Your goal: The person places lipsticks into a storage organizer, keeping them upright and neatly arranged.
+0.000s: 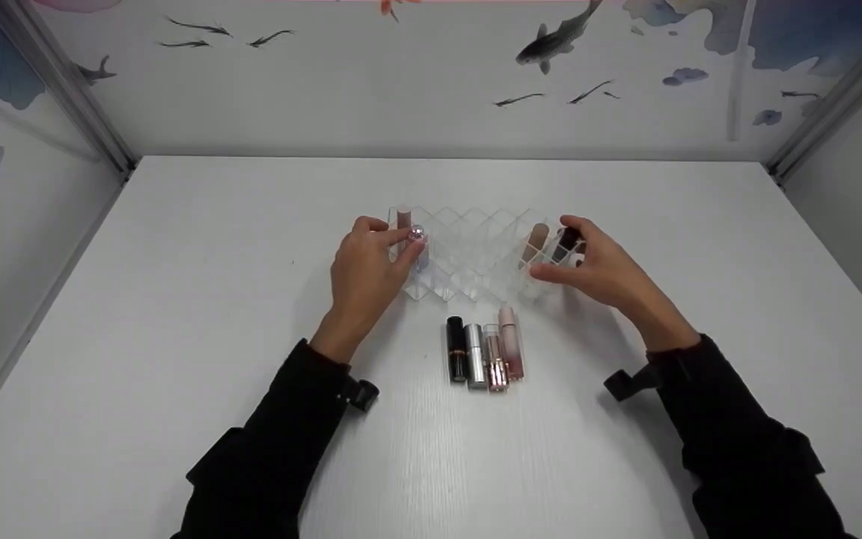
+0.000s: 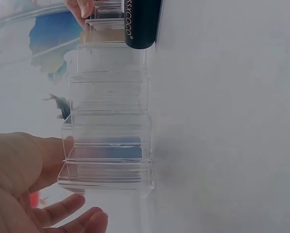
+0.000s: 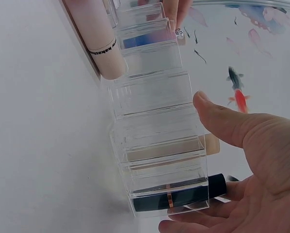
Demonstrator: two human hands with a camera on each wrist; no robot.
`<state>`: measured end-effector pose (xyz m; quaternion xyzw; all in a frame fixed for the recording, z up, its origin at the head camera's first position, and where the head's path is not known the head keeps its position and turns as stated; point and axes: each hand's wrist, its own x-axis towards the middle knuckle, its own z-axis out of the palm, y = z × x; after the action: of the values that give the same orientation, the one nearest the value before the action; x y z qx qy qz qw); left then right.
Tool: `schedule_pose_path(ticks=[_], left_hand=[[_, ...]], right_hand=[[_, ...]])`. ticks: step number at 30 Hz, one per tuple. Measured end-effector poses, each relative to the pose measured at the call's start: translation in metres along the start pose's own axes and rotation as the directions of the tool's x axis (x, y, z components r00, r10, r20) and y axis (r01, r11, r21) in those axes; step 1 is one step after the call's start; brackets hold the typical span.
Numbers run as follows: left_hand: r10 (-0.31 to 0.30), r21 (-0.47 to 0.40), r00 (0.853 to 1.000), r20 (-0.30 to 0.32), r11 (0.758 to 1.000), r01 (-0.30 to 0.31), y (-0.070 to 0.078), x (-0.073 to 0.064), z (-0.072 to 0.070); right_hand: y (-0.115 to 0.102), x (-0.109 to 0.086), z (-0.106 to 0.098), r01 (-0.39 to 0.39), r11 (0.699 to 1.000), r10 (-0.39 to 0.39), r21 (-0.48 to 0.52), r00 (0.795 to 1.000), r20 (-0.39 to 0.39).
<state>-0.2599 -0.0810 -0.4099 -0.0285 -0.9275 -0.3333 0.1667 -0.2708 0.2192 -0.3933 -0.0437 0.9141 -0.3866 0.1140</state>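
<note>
Your left grip (image 1: 366,273) is together at thumb and forefinger, pinching the jewel-topped tube (image 1: 417,233) by its cap; the tube's blue-to-pink body sits in a compartment toward nine o'clock in the clear holder (image 1: 476,243). Expect that tube to be light, stiff and rather slippery, its rounded top giving little purchase; the cap's sides look the better hold (go gently, since a cap might pull off its body). Your right grip (image 1: 601,262) is clamped around the holder's three o'clock end, thumb and fingers spread across the corner. The holder looks like thin, rigid plastic, light enough to skid and perhaps brittle, so that end seems a sensible place to steady it. Near that grip sit a tan tube (image 1: 538,236) and a dark tube (image 1: 567,243). Farther out, toward six o'clock on the table (image 1: 176,299), a black tube (image 1: 456,348), silver tube (image 1: 476,355), rose-gold tube (image 1: 496,368) and pink tube (image 1: 510,340) lie side by side.
</note>
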Motion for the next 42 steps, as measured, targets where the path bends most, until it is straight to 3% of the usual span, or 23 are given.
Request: schedule_pose_path(ticks=[12, 19, 35, 42], left_hand=[[-0.123, -0.188, 0.991, 0.053, 0.973, 0.131, -0.0039, 0.0024, 0.0001], [-0.111, -0.221, 0.994, 0.022, 0.969, 0.113, -0.0033, 0.0025, 0.0012], [-0.075, -0.104, 0.996, 0.043, 0.991, 0.079, -0.0025, 0.0025, 0.0005], [-0.074, -0.104, 0.996, 0.052, 0.991, 0.079, -0.0017, 0.0024, -0.0025]], right_hand=[[0.0008, -0.0005, -0.0004, -0.003, 1.0, 0.003, -0.001, 1.0, -0.003], [0.0004, -0.0003, -0.0005, -0.005, 1.0, 0.005, -0.009, 1.0, -0.001], [0.0012, 0.0002, -0.0003, -0.005, 0.999, 0.005, -0.032, 1.0, -0.003], [0.0005, 0.0005, -0.0005, -0.004, 1.0, 0.004, -0.029, 1.0, -0.003]])
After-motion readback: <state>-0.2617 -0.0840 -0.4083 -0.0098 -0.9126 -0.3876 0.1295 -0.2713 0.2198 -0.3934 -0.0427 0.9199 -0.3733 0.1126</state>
